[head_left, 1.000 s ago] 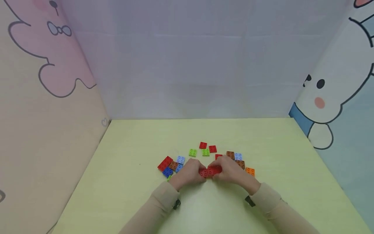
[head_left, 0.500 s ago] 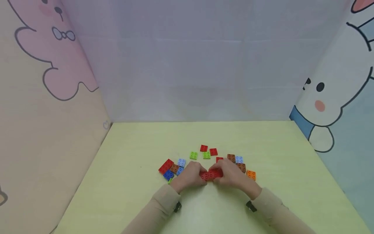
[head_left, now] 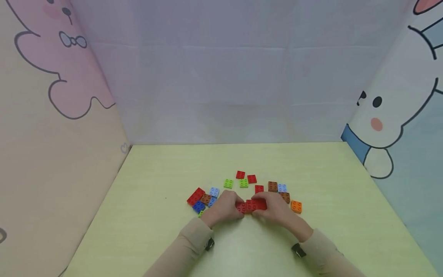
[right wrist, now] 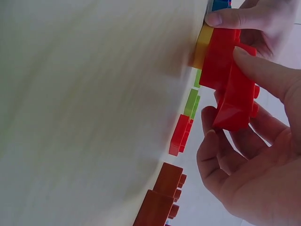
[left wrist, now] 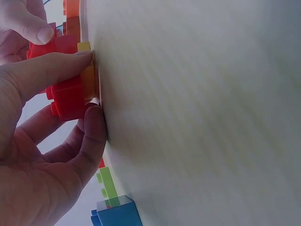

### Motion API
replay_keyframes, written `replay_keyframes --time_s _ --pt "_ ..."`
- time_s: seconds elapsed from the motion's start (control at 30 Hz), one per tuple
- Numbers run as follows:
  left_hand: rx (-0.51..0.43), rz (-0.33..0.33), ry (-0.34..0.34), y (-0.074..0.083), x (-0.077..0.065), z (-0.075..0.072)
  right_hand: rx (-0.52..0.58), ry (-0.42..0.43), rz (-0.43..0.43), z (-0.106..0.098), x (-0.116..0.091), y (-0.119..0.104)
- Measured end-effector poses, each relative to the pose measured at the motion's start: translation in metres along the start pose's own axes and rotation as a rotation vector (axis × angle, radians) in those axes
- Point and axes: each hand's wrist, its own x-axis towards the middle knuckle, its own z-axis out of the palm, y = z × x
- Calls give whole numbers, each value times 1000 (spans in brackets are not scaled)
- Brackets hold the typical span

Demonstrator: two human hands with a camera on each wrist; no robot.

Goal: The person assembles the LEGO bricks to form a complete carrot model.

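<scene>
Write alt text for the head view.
A person's left grip and right grip hold red bricks between them, near the middle of a pale yellow-green table. Other bricks in red, lime, blue, brown and orange lie to both sides and beyond.

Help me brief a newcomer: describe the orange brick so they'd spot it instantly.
At the table, find the right hand, pinching a red brick. Right of it lies the orange brick, rightmost of all; its colour sets it apart from the brown bricks nearby.
</scene>
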Motion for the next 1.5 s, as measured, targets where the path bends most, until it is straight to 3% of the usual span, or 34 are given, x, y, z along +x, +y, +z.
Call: replay_keyframes --time_s 0.3,0.53,0.8,1.13,1.5 --pt "-52 -35 24 2 0 -2 84 8 -16 -5 -3 5" --pt "-67 -58 10 4 -2 -2 87 1 -3 -6 -3 5" --pt "-4 -16 50 5 -3 2 87 -6 20 -9 -3 1" --pt "22 -29 69 5 -8 4 84 -15 19 -7 -4 2" --pt "33 -27 95 1 -18 -9 70 -9 9 -7 -5 3"
